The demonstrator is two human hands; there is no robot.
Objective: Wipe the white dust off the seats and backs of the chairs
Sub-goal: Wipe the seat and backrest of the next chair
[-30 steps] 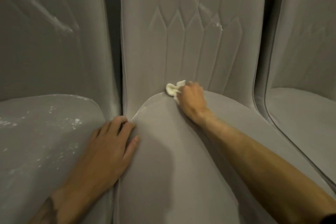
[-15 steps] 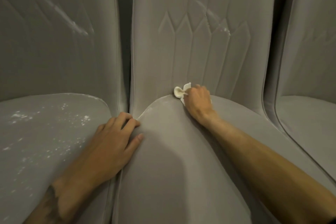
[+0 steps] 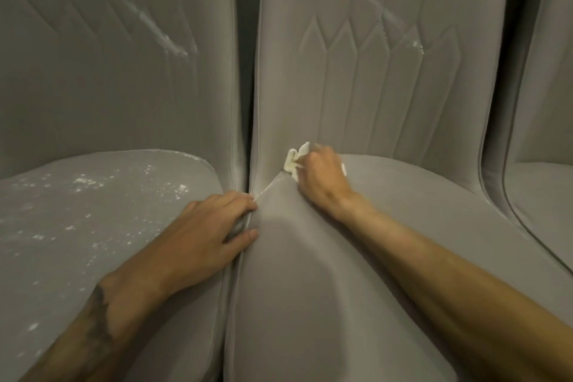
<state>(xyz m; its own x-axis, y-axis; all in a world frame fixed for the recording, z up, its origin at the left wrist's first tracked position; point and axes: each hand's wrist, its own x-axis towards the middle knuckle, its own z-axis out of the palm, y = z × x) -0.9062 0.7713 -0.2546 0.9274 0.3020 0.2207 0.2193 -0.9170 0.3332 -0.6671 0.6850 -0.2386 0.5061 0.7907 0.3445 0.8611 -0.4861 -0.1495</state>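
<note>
Well, I had three grey upholstered chairs side by side in front of me, all in a soft, short-napped fabric with thin piped seams. The middle seat [image 3: 310,288] filled the lower centre of the frame, a smooth rounded cushion narrowing toward the crease under its back. The middle back [image 3: 341,87] rose in the upper centre, stitched with tall, pointed, fence-like panels. White dust [image 3: 415,43] streaked its upper right part.

My right hand [image 3: 322,177] was at that crease, knuckles up and fingers curled tight round a small crumpled white cloth [image 3: 293,161]. The cloth bunched out past my fingers to the left and pressed where seat met back. My bare forearm ran in from the lower right corner, low across the cushion.

My left hand [image 3: 204,239] lay at centre left, on the seam between two seats. Its fingers curled down into the gap over the middle seat's piped left edge, and the thumb lay flat on top, so it gripped that edge. The wrist came up from the lower left.

The left seat [image 3: 46,242] was flecked with white specks and patches, thickest near its rear. The left back [image 3: 93,87] carried a long diagonal white smear [image 3: 161,34]. The right chair [image 3: 542,195] showed only as a curved strip at the right edge.
</note>
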